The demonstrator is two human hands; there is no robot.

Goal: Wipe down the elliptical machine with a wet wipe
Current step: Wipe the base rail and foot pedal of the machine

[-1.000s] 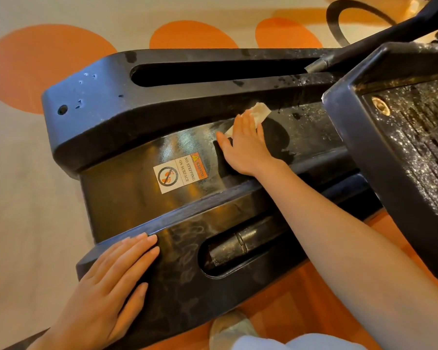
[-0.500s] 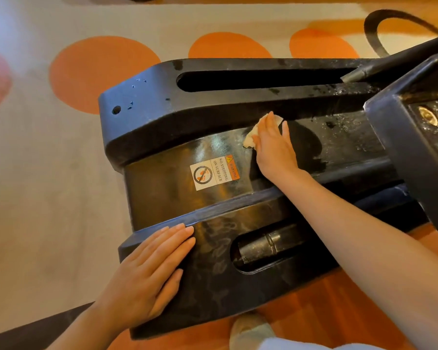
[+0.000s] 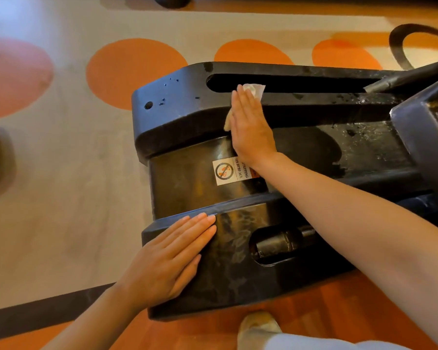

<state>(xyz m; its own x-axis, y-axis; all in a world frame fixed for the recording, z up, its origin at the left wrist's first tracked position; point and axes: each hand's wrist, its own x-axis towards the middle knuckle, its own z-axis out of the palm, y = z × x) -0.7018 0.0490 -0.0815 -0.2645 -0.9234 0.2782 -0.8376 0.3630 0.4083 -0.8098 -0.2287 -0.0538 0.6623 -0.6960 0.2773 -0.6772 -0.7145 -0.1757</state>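
The black base of the elliptical machine fills the middle of the view, with two slotted rails and a glossy centre panel. My right hand lies flat with straight fingers on the far rail, pressing a white wet wipe against it beside the long slot; the wipe shows above the fingertips and at the hand's left edge. My left hand rests flat, fingers straight, on the near rail's left end.
A white warning sticker sits on the centre panel below my right wrist. A foot pedal rises at the right edge. The floor has orange circles. My shoe stands at the bottom.
My right hand has slid with the wipe from the centre panel up onto the far rail. The left hand stays flat on the near rail.
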